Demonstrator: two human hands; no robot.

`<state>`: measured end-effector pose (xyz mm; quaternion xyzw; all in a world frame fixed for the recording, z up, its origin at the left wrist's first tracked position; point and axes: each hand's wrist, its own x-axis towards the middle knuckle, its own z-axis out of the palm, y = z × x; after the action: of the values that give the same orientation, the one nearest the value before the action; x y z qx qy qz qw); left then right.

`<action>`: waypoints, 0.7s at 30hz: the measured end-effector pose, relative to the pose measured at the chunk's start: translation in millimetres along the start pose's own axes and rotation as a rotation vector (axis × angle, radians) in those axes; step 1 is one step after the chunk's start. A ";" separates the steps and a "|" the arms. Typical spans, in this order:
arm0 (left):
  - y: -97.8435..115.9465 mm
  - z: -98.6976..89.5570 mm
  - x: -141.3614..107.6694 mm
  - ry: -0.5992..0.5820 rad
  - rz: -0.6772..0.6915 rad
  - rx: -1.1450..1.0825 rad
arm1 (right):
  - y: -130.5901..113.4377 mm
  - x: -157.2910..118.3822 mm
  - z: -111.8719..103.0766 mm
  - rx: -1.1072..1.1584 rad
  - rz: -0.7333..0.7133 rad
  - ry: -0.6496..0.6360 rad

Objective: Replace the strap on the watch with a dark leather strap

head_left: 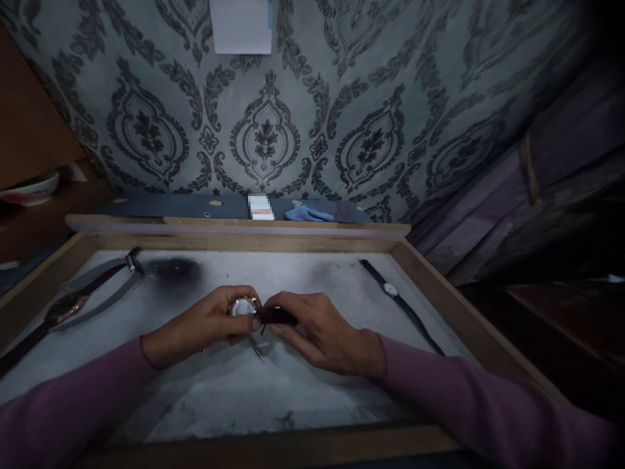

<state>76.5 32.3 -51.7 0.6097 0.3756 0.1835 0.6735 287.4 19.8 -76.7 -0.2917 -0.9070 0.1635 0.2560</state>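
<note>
Above the middle of a shallow wooden tray (293, 242), my left hand (208, 319) grips a round watch case (243, 307) with a gold-coloured rim and a shiny face. Close beside it, my right hand (325, 329) pinches a dark watch strap (278, 315) that reaches up to the case. Whether strap and case are joined is hidden by my fingers. A thin pointed metal tool (258, 350) shows just below the case; I cannot tell if it is held or lies on the tray.
A slim black-strapped watch (390, 289) lies at the tray's right. Larger dark-strapped watches (68, 306) lie at its left. Beyond the back edge are a blue cloth (308, 213) and a small blurred pack (261, 206), in front of a patterned wall (317, 78).
</note>
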 end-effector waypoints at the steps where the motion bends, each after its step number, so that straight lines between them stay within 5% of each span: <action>1: -0.1 0.0 -0.1 0.000 -0.002 0.001 | -0.2 -0.2 0.3 0.039 0.028 -0.003; 21: -16.5 -8.6 4.4 0.025 0.013 0.040 | -1.1 10.0 4.5 0.888 0.349 0.080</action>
<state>69.6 38.2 -68.5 0.6232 0.3836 0.1876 0.6552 277.5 24.4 -76.2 -0.3081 -0.6762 0.5644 0.3595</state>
